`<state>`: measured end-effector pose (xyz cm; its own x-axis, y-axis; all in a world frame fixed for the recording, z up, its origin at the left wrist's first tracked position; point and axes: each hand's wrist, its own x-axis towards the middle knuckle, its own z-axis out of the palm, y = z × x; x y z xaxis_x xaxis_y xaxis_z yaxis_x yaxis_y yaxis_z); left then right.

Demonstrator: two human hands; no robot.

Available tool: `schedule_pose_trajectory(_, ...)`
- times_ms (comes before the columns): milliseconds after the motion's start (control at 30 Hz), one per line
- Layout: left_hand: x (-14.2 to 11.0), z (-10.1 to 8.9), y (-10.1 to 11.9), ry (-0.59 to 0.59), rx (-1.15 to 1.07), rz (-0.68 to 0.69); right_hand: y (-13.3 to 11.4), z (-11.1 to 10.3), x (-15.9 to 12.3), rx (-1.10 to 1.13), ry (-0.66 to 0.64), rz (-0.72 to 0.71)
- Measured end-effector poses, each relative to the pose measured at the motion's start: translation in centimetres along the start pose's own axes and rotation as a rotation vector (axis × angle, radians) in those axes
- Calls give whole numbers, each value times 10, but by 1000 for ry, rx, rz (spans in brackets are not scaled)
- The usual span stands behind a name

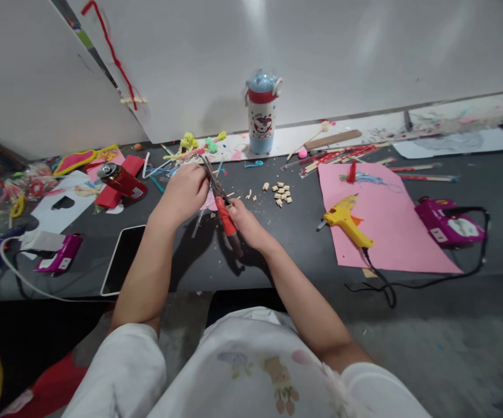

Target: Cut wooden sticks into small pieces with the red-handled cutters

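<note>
My right hand [247,222] is closed round the red handles of a pair of pliers [224,216]. The metal jaws point away from me, up beside my left hand [185,188]. That hand is closed, its fingertips against the jaws; whatever it pinches is hidden behind the fingers. To the right of the pliers lies a small group of short cut wooden pieces [283,194], with crumbs and slivers scattered round them. A thin clear strip [198,222] rests on the table under my hands.
A bottle [262,116] stands against the white wall. On the right, a yellow glue gun [348,220] lies on a pink sheet [391,244], its cord trailing over the front edge near a purple power block [447,223]. At left are a phone [123,261] and a tilted red can [121,181].
</note>
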<state>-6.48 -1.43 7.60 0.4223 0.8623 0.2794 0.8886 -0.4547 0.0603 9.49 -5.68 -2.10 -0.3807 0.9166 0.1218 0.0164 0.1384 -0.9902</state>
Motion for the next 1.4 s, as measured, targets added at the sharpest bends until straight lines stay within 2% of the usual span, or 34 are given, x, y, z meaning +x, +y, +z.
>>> schedule_pose_trajectory(200,2,3,-1,9,40,9,-6,-2,-3,21,-57,74)
schedule_pose_trajectory(367,4,5,-1,65,45,39,4,0,0,105,-47,58)
schedule_pose_trajectory(433,2,3,0,146,43,52,8,1,2,142,-34,43)
schedule_pose_trajectory(500,-4,0,4,281,63,39,9,2,2,180,-19,33)
schedule_pose_trajectory(600,-18,-1,14,526,100,-29,6,2,3,220,6,25)
schedule_pose_trajectory(667,-27,3,21,600,9,-89,4,1,3,235,21,26)
schedule_pose_trajectory(733,-31,9,28,499,-156,-191,3,1,3,252,38,27)
schedule_pose_trajectory(833,-30,22,32,241,-542,-296,4,1,4,279,61,12)
schedule_pose_trajectory(900,-27,28,32,96,-792,-308,5,2,4,286,69,2)
schedule_pose_trajectory(1000,-23,36,30,-17,-1011,-291,6,2,4,260,76,7)
schedule_pose_trajectory(1200,-25,46,25,11,-1214,-314,5,3,3,167,64,-35)
schedule_pose_trajectory(1400,-29,53,22,109,-1250,-344,-6,3,0,54,35,36)
